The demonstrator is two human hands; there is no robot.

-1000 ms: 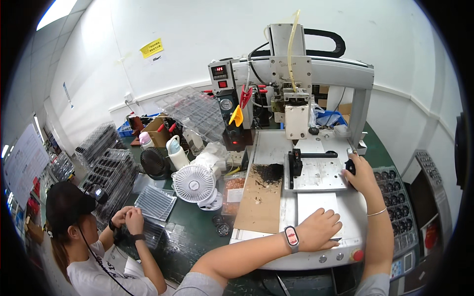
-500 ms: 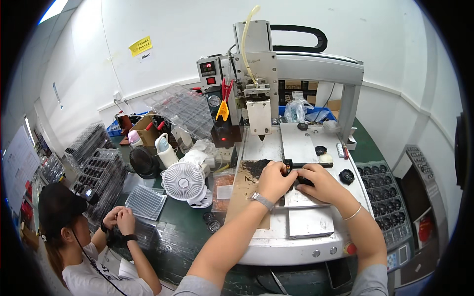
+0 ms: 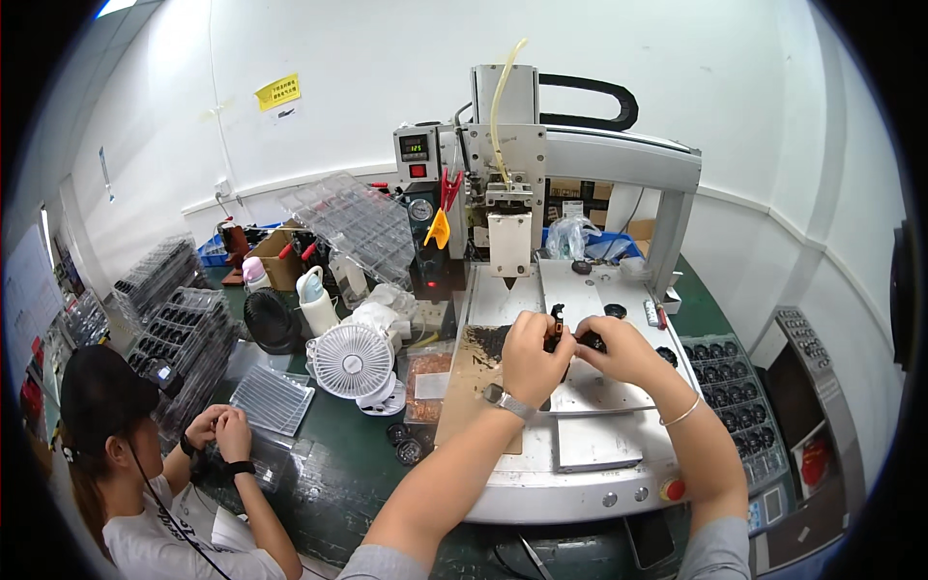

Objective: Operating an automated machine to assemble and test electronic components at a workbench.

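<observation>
Above the machine's white work plate (image 3: 582, 377), my hands meet with their fingers closed. My left hand (image 3: 534, 362), with a watch on its wrist, pinches a small black piece with an orange patch (image 3: 558, 323) that sticks up past the fingers. Just beside it, my right hand (image 3: 623, 352) grips a small dark rounded part (image 3: 591, 340), largely hidden by the fingers. The exact kind of both pieces cannot be made out. Behind my hands hangs the pointed nozzle (image 3: 509, 283) of the gantry machine (image 3: 510, 145). Black crumbs (image 3: 483, 340) lie on a brown board (image 3: 464, 401) left of my left hand.
Round black parts (image 3: 616, 310) sit on the plate, and more fill a clear tray (image 3: 739, 396) at right. A red button (image 3: 673, 489) is on the machine's front. At left stand a white fan (image 3: 353, 361), stacked trays (image 3: 184, 348) and a co-worker (image 3: 145, 464) with hands together.
My hands have come up slightly, and the black piece in my left hand now stands more upright. The dark part in my right hand shows more clearly. The whole view has shifted a little.
</observation>
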